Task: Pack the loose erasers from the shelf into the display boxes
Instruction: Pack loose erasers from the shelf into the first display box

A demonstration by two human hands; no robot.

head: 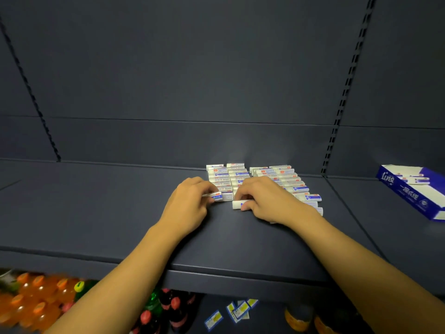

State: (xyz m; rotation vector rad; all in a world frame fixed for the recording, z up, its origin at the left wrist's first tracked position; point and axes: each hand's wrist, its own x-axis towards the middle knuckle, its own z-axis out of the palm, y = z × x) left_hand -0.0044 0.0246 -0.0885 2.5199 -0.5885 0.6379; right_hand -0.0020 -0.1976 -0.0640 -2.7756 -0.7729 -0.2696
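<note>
Erasers (240, 175) in rows mid-shelf (96, 213); left hand (190, 208) and right hand (262, 201) each pinch one. Light, firm, sleeves probably slick: grip long sides. Box (414, 191) far right.

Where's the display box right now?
In the head view, the blue-and-white display box sits on the next shelf section at far right, apart from the eraser rows under both hands.

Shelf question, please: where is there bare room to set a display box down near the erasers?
The shelf is bare left of the left hand, and between the eraser rows and the blue display box. The rows under both hands, right hand included, are crowded.
</note>
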